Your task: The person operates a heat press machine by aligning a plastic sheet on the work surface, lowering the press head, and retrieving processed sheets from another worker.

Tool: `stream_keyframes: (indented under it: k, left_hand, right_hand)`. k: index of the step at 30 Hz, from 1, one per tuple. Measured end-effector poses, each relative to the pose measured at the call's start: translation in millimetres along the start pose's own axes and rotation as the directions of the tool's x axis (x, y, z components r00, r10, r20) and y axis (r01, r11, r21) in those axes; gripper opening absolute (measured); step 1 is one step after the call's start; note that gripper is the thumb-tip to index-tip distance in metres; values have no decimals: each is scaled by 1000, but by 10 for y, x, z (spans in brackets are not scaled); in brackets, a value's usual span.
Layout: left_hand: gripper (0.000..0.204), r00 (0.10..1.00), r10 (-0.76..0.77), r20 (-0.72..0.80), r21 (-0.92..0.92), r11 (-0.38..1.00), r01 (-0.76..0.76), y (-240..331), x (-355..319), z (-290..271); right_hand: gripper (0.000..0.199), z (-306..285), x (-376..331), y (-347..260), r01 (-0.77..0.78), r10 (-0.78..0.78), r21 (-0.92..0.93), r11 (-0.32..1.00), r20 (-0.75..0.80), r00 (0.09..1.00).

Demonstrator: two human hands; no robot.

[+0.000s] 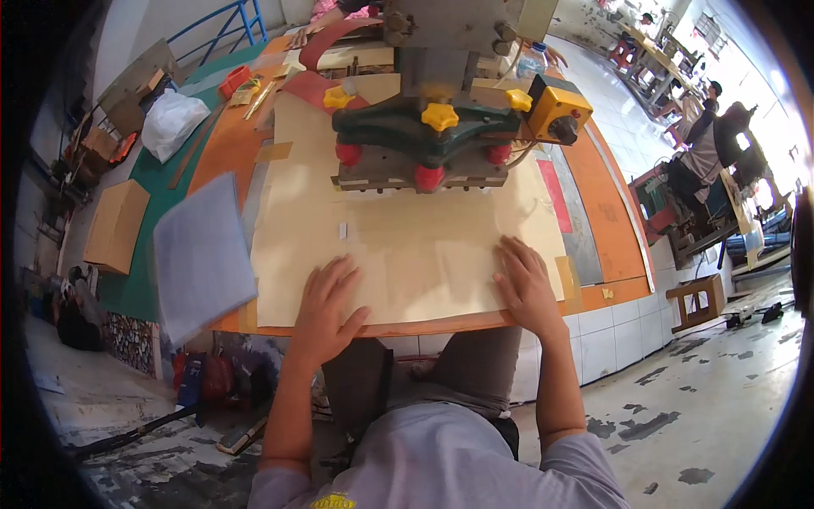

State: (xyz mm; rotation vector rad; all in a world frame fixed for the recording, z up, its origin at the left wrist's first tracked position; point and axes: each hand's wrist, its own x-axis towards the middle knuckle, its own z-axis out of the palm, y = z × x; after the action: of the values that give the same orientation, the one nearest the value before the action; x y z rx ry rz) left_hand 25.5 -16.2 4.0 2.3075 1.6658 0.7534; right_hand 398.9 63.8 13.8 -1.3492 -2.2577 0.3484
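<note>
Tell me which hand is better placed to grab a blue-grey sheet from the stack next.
Left, probably. The left hand lies flat on the tan sheet beside the blue-grey stack at the table's left edge; the right hand lies flat near the sheet's far right side.

A sheet (407, 246) lies on the table (606, 212), a press (441, 127) behind it (a stack (201, 254) to its left).

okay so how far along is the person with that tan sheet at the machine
Done: the tan sheet already lies flat on the orange table, its far edge under the green machine head. In hand: left hand and right hand press its near edge, palms down. Left: a bluish-grey stack waits beside the left hand.
</note>
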Motion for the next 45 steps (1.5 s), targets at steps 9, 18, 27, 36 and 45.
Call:
stream_keyframes:
  k: [9, 18, 27, 36, 45]
  left_hand:
    - [51, 953, -32, -303, 128, 989, 73, -140, -513, 168]
    - [48, 797, 101, -595, 293, 951, 97, -358, -521, 531]
    - [50, 777, 62, -626, 268, 953, 140, -300, -492, 552]
    - [46, 761, 87, -643, 302, 942, 148, -318, -494, 565]
    - [45, 762, 88, -642, 309, 939, 151, -321, -484, 569]
  right_hand:
    - [36, 75, -410, 111, -30, 29, 0, 1000, -288, 957]
    - [26, 305, -525, 211, 37, -58, -52, 998, -517, 854]
    - [32, 441, -558, 251, 38, -127, -159, 987, -599, 790]
    - [33, 470, -568, 258, 15, -116, -172, 985, -592, 797]
    - [34, 484, -562, 264, 11, -113, -171, 985, -599, 793]
